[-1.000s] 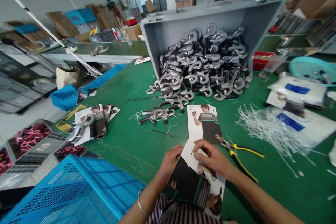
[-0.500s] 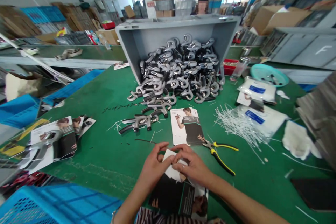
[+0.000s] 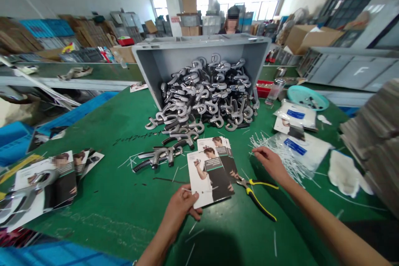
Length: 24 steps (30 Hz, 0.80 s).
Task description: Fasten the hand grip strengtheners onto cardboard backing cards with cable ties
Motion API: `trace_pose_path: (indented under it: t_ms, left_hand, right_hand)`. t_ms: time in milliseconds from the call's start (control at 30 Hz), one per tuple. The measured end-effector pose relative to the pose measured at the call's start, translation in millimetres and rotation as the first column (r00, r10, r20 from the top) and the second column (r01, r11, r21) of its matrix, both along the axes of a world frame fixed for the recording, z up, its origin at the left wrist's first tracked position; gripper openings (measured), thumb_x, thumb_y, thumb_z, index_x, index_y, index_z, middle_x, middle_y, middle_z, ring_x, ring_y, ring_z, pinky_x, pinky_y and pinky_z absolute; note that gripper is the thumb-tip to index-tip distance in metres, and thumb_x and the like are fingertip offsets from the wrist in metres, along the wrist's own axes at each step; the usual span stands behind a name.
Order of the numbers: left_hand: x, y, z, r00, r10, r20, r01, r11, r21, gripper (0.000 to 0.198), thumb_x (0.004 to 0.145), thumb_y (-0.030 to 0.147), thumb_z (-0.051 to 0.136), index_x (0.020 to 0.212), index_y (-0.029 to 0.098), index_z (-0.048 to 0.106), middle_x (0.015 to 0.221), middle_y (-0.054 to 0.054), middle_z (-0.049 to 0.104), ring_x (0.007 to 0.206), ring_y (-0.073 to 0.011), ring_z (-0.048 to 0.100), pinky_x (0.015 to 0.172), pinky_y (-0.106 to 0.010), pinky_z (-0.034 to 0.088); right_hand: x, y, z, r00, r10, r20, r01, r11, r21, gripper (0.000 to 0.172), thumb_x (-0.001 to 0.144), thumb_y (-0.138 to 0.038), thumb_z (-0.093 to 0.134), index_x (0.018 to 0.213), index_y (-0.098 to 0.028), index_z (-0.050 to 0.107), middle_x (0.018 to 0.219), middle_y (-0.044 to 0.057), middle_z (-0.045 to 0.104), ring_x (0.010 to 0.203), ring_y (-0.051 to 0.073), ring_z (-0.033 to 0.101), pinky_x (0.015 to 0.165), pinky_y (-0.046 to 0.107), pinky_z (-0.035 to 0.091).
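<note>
My left hand (image 3: 183, 204) is closed on the lower left corner of a printed card (image 3: 208, 178), held tilted with its picture side up. A thin white cable tie (image 3: 186, 190) shows by my left fingers at the card's edge. My right hand (image 3: 270, 163) is at the left edge of a pile of white cable ties (image 3: 291, 168). Its fingers are drawn together; whether a tie is between them cannot be made out. Behind the held card lies a stack of similar cards (image 3: 229, 156), partly covered. Pliers (image 3: 254, 193) with yellow and black handles lie between my hands.
A grey crate (image 3: 202, 41) on its side spills grey-and-black hand grips (image 3: 205, 95) onto the green table (image 3: 124, 199). More cards (image 3: 64, 178) lie left. To the right are plastic bags (image 3: 296, 116), a white glove (image 3: 346, 172) and a turquoise dish (image 3: 324, 104).
The card has been turned picture side up and moved forward in my left hand. My right hand has let go of it and moved right to the cable ties. The view has tilted up.
</note>
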<state>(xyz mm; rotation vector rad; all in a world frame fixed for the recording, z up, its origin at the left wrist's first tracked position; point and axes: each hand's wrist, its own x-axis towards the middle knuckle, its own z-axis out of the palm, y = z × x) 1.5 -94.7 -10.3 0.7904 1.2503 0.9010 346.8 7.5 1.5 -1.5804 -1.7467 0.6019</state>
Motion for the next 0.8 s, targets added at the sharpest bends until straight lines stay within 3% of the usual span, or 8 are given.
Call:
trace_pose_path:
  t_ms: [67, 133, 300, 400, 467, 600, 800]
  left_hand:
    - [11.8, -0.7, -15.5, 1.0, -0.03, 0.001, 0.03, 0.999, -0.013, 0.061, 0.067, 0.054, 0.077, 0.106, 0.014, 0.053, 0.064, 0.001, 0.063, 0.047, -0.0198, 0.066, 0.041, -0.026, 0.05]
    - [21.6, 0.5, -24.2, 0.999, -0.036, 0.004, 0.036, 0.999, 0.014, 0.061, 0.069, 0.055, 0.075, 0.108, 0.015, 0.051, 0.066, 0.001, 0.064, 0.047, -0.0193, 0.066, 0.04, -0.025, 0.049]
    - [31.0, 4.8, -21.8, 0.999, -0.035, -0.008, 0.035, 0.998, 0.048, 0.06, 0.071, 0.054, 0.073, 0.109, 0.015, 0.048, 0.069, 0.002, 0.061, 0.049, -0.0182, 0.066, 0.039, -0.024, 0.049]
    - [30.3, 8.9, -18.9, 0.999, -0.043, -0.021, 0.044, 0.998, 0.047, 0.06, 0.073, 0.051, 0.07, 0.113, 0.016, 0.044, 0.073, 0.002, 0.058, 0.05, -0.018, 0.066, 0.038, -0.024, 0.05]
    - [29.2, 14.5, -20.4, 0.999, -0.027, -0.038, 0.029, 0.998, 0.057, 0.061, 0.074, 0.048, 0.068, 0.118, 0.017, 0.039, 0.075, 0.003, 0.056, 0.049, -0.017, 0.066, 0.037, -0.024, 0.049]
    - [28.2, 27.9, -28.0, 0.996, -0.046, -0.074, 0.049, 0.998, 0.031, 0.061, 0.073, 0.046, 0.068, 0.118, 0.018, 0.036, 0.072, 0.006, 0.052, 0.046, -0.0174, 0.064, 0.035, -0.024, 0.047]
    - [27.4, 32.0, -37.6, 0.997, -0.075, -0.002, 0.075, 0.997, 0.006, 0.059, 0.072, 0.048, 0.069, 0.114, 0.02, 0.038, 0.07, 0.006, 0.052, 0.049, -0.0195, 0.066, 0.036, -0.026, 0.049]
  right_hand:
    - [-2.9, 15.8, -3.2, 0.999, 0.032, 0.02, -0.032, 0.999, -0.002, 0.024, 0.088, -0.034, 0.049, 0.096, -0.019, 0.066, 0.089, 0.006, 0.068, 0.079, 0.022, 0.061, 0.075, 0.038, 0.048]
    - [-29.1, 33.7, -1.0, 0.989, 0.144, 0.045, -0.144, 0.99, -0.007, 0.021, 0.087, -0.029, 0.049, 0.094, -0.019, 0.067, 0.09, 0.005, 0.069, 0.081, 0.02, 0.062, 0.076, 0.035, 0.047]
    - [-152.9, 91.3, 7.6, 0.901, 0.405, 0.158, -0.411, 0.911, 0.01, 0.023, 0.088, -0.013, 0.047, 0.097, -0.017, 0.067, 0.099, 0.006, 0.069, 0.094, 0.019, 0.061, 0.086, 0.032, 0.043]
    - [-221.6, 125.9, 7.2, 0.853, 0.45, 0.264, -0.471, 0.882, 0.02, 0.025, 0.086, -0.009, 0.051, 0.105, -0.015, 0.067, 0.111, 0.011, 0.066, 0.11, 0.024, 0.053, 0.096, 0.037, 0.037]
    - [-252.4, 143.4, 4.7, 0.834, 0.44, 0.333, -0.469, 0.883, 0.007, 0.024, 0.087, -0.013, 0.056, 0.108, -0.013, 0.066, 0.118, 0.015, 0.063, 0.117, 0.03, 0.047, 0.099, 0.044, 0.034]
    - [-281.8, 160.7, -2.6, 0.791, 0.429, 0.437, -0.459, 0.888, -0.04, 0.023, 0.087, -0.028, 0.063, 0.101, -0.01, 0.067, 0.117, 0.019, 0.061, 0.119, 0.036, 0.042, 0.099, 0.05, 0.032]
    - [-287.0, 163.3, -0.2, 0.759, 0.456, 0.464, -0.485, 0.872, -0.064, 0.014, 0.091, -0.02, 0.056, 0.101, -0.012, 0.062, 0.111, 0.016, 0.061, 0.107, 0.028, 0.054, 0.092, 0.038, 0.041]
